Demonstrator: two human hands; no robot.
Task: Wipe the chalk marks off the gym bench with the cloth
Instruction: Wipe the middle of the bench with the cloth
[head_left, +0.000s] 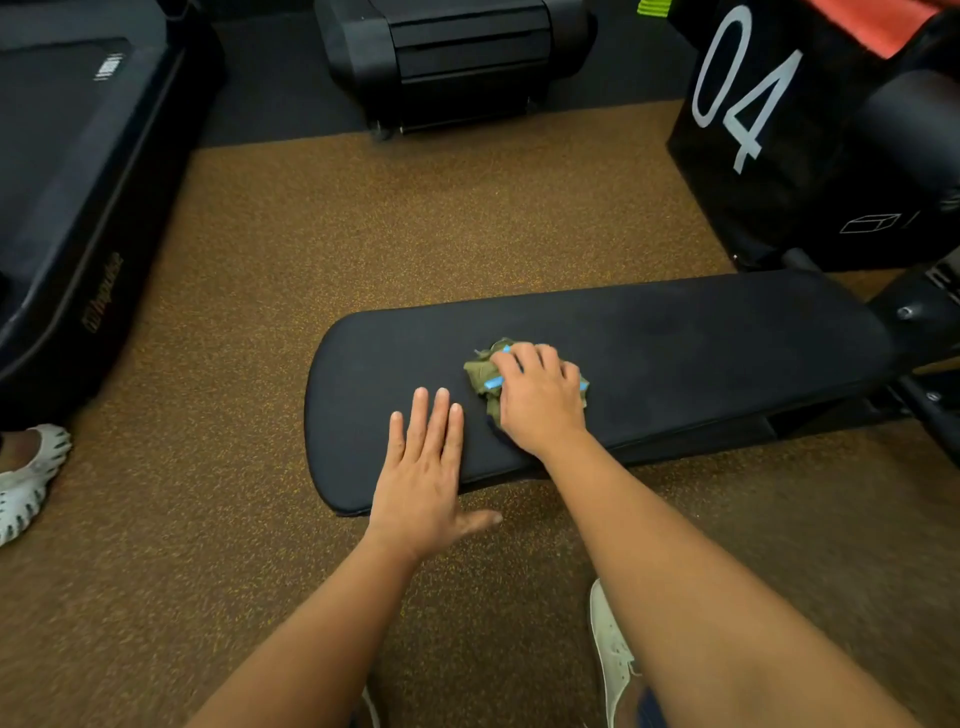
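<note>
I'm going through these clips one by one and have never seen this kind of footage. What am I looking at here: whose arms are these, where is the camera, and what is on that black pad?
There is no machine here. A person wears a wide-angle camera on the head, so you look forward and down along their own two bare arms. This single picture is that head view.

The long black pad is a gym bench standing on a brown speckled floor. The right hand presses down on a crumpled green cloth with blue markings, near the middle of the pad. The left hand lies flat and open on the bench's near edge, holding nothing, just beside the cloth.

I cannot make out clear chalk marks on the pad.

Around it stand dark gym machines and a black box marked 04. A pale shoe shows below.
</note>
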